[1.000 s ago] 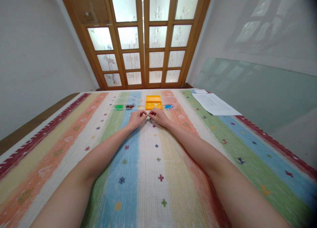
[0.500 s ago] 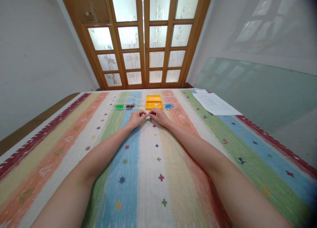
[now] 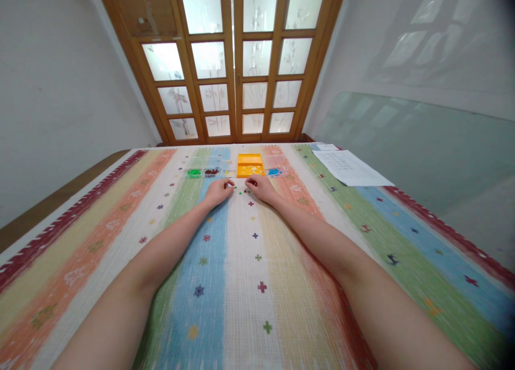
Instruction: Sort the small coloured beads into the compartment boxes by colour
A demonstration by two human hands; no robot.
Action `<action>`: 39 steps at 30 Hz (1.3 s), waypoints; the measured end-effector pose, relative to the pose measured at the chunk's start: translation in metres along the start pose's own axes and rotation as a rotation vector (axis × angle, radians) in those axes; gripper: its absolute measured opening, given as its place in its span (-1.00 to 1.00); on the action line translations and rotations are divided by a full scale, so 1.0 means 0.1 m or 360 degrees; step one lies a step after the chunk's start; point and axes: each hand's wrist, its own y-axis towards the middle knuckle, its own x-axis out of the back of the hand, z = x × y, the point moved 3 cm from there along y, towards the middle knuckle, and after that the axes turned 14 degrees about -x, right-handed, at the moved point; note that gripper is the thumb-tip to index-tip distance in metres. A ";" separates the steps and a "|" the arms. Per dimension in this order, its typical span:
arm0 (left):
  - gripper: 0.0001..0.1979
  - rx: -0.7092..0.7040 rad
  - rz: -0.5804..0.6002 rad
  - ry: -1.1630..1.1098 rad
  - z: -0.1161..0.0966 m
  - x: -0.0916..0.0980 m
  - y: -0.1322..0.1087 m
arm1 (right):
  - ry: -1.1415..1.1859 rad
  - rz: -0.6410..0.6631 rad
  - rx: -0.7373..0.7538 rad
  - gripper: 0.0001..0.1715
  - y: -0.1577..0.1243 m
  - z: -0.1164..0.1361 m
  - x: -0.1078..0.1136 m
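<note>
Both my arms stretch far out over a striped cloth. My left hand (image 3: 219, 191) rests on the cloth with its fingers curled into a pinch, and my right hand (image 3: 261, 186) does the same a little to its right. What the fingertips hold is too small to make out. Between the two hands lie a few tiny beads (image 3: 241, 191) on the cloth. Just beyond the hands stands an orange tray (image 3: 249, 165) with small light pieces in it. Beside it are clear compartments with green beads (image 3: 193, 172), dark red beads (image 3: 211, 172) and blue beads (image 3: 273, 172).
The striped cloth (image 3: 257, 284) covers the whole table. A white sheet of paper (image 3: 348, 168) lies at the far right. Behind the table is a wooden door with frosted panes (image 3: 237, 64). A glass panel leans along the right wall.
My hands, which touched at the fingertips, have drawn apart a little, and the small beads on the cloth between them now show.
</note>
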 end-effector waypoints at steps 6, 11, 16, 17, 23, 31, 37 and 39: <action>-0.77 -0.0075 0.0116 0.0209 -0.13 -0.06 0.00 | -0.0002 0.0003 0.0028 -0.84 0.00 -0.01 -0.01; -0.84 -0.0082 0.0130 0.0213 -0.13 -0.04 0.00 | -0.0035 0.0050 0.0026 -0.81 -0.01 0.02 -0.01; -0.87 0.0058 -0.0151 0.0141 0.07 0.15 0.04 | -0.0044 0.0049 0.0043 -0.82 -0.03 0.02 0.01; -0.87 0.0119 -0.0248 0.0096 0.16 0.21 0.05 | -0.0052 0.0047 0.0051 -0.82 -0.03 0.02 0.01; -0.87 0.0632 -0.0832 -0.0448 0.76 0.61 -0.01 | -0.0048 0.0050 0.0058 -0.81 -0.03 0.00 0.00; -0.70 0.0901 -0.1203 -0.0625 1.01 0.88 -0.16 | -0.0014 0.0101 0.0035 -0.82 -0.05 0.02 0.00; -0.77 0.0342 -0.0462 -0.0365 0.54 0.51 0.03 | 0.0041 0.0116 0.0044 -0.81 -0.03 0.00 0.00; -0.78 0.0099 -0.0160 -0.0188 0.29 0.34 0.06 | 0.0017 0.0157 0.0109 -0.85 -0.03 0.00 -0.02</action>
